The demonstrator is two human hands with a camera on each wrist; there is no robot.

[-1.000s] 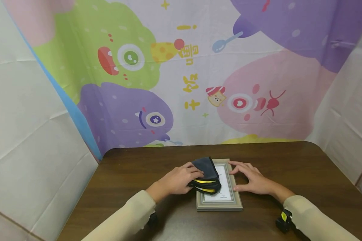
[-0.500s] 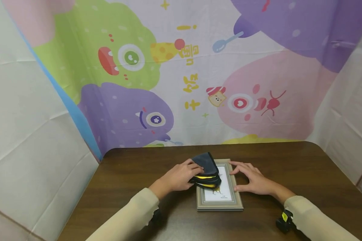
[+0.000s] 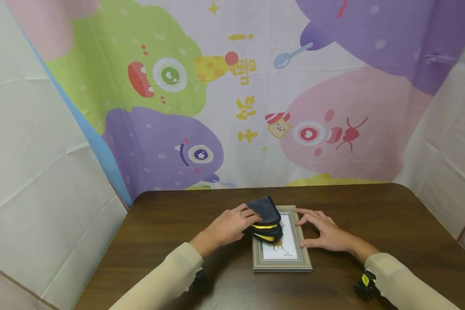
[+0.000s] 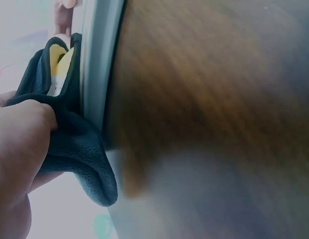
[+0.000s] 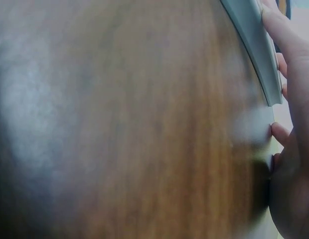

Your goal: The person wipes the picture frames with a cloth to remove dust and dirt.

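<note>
My left hand (image 3: 232, 224) grips a folded dark grey cloth (image 3: 264, 210) with black edging and yellow inner layers. The cloth lies over the upper left part of a picture frame (image 3: 257, 263), which rests flat on the table. The frame has a beige-grey moulded border, and part of its white print (image 3: 290, 243) is covered by the cloth. In the left wrist view the cloth (image 4: 75, 134) bunches against the frame's edge (image 4: 99, 64). My right hand (image 3: 327, 230) touches the frame's right border with thumb and fingertips, thumb spread from the fingers.
The brown wood table (image 3: 166, 241) extends around the frame on all sides. A cartoon-printed curtain (image 3: 252, 163) hangs behind its far edge, with pale panels (image 3: 54, 181) at the sides. A small black device (image 3: 364, 287) is strapped at the right sleeve.
My left hand and the cloth have shifted away from me over the frame, uncovering more of the print's lower part. The right hand and the frame have stayed nearly still.
</note>
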